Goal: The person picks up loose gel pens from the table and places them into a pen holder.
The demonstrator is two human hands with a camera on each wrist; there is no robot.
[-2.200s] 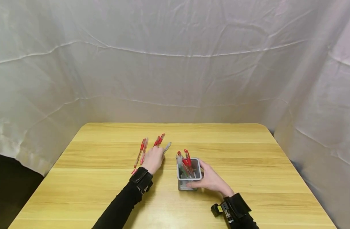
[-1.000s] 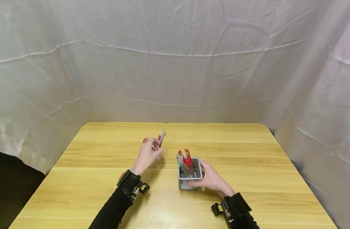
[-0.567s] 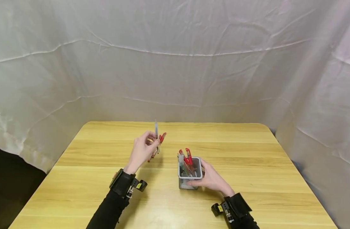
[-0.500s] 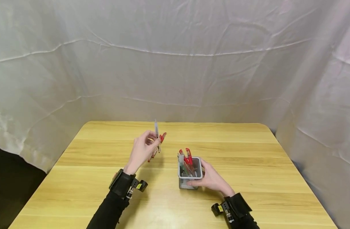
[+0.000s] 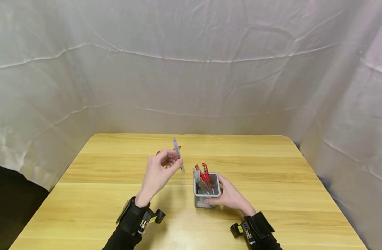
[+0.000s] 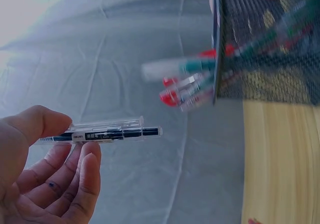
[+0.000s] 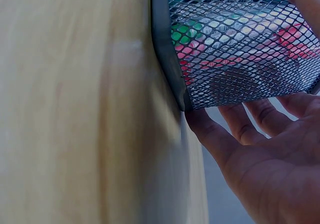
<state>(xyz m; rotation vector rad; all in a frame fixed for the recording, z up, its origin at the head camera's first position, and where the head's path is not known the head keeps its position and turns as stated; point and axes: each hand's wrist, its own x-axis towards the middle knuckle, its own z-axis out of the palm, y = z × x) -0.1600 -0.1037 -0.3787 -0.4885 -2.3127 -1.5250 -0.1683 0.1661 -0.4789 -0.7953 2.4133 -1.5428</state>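
Observation:
My left hand (image 5: 158,172) pinches a clear pen (image 5: 176,147) with a dark core between thumb and fingers, above the table and left of the pen holder. In the left wrist view the pen (image 6: 107,134) points toward the holder's mouth, apart from it. A grey square mesh pen holder (image 5: 199,202) stands upright on the table. My right hand (image 5: 230,196) grips its right side, thumb at the front; in the right wrist view, fingers curve around the mesh (image 7: 250,79). Red-capped pens (image 5: 205,171) and a green pen (image 6: 200,65) stand in the holder.
Behind my left hand lie red pens (image 5: 179,148), mostly hidden by it. The wooden table (image 5: 288,173) has rounded far corners. Pale cloth (image 5: 191,86) hangs behind it and along the sides.
My left hand has picked the clear pen up off the table, turned it more upright and moved it toward the holder. My right hand and the holder stay in place.

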